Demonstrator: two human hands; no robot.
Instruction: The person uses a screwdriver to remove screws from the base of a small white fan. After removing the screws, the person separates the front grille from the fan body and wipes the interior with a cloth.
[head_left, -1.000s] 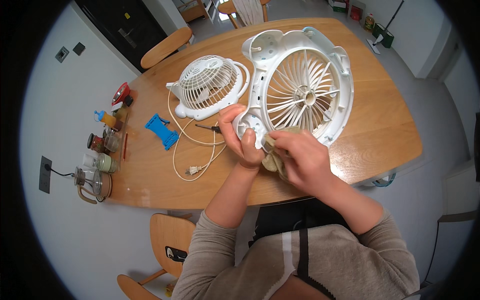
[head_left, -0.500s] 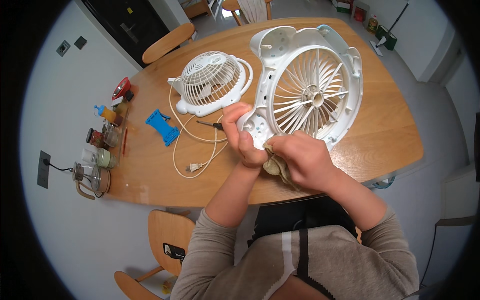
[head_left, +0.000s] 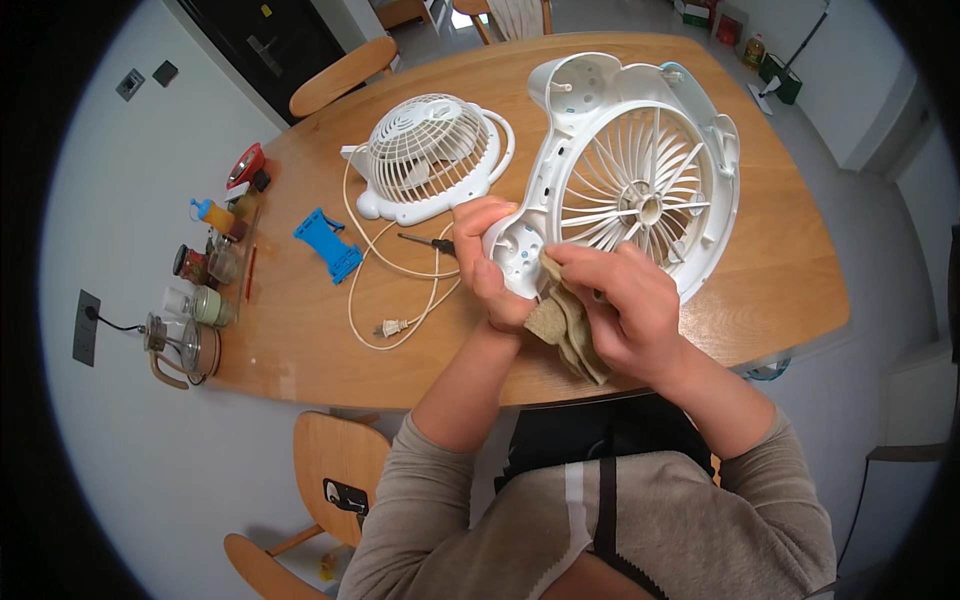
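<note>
A white plastic fan housing (head_left: 549,180), with a round spoked grille, is tilted up over the table in front of me. My left hand (head_left: 487,262) is closed round its rounded lower-left corner, thumb toward me. In my right hand (head_left: 628,305) a beige cloth (head_left: 566,330) is bunched, its top pinched against the housing's edge beside that corner. The cloth's loose folds hang below my fingers. Just left of my left hand lies a screwdriver (head_left: 428,243) with a dark handle. Behind it rests a second white fan part (head_left: 430,160) with a domed grille.
A pale power cord with a plug (head_left: 391,327) loops across the wooden table (head_left: 780,265). A blue plastic bracket (head_left: 327,246) lies left of it. Jars, a sauce bottle (head_left: 216,217) and a glass kettle (head_left: 196,350) line the wall side. Chairs (head_left: 343,76) stand around.
My right hand has drawn the cloth slightly up and right along the housing's edge, and more of the cloth shows. The housing has shifted a little to the right in view.
</note>
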